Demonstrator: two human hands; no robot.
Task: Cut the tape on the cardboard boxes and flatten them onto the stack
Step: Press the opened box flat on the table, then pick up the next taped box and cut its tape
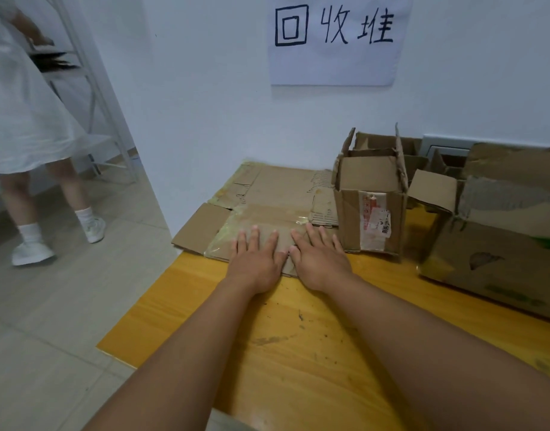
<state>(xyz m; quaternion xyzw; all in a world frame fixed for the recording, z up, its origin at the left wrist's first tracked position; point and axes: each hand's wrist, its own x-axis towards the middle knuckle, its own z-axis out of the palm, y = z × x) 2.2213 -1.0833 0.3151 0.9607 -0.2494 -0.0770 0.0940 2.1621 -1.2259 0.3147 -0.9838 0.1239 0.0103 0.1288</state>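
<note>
Both arms reach straight out, your left hand point(255, 263) and right hand point(319, 262) flat, fingers spread, pressing the flattened box point(264, 219) onto the stack point(286, 185), gripping nothing. One down; upright taped box point(371, 209) and big box point(498, 244) beside it remain.

paper sign point(339, 38) on wall: "回收堆". box label point(378, 222) print unreadable.

Matt brown cardboard is seen in the flattened box point(267, 209), glossy clear tape point(294, 218) laid across it. The table point(298, 353) is of smooth, scuffed yellow wood.
</note>
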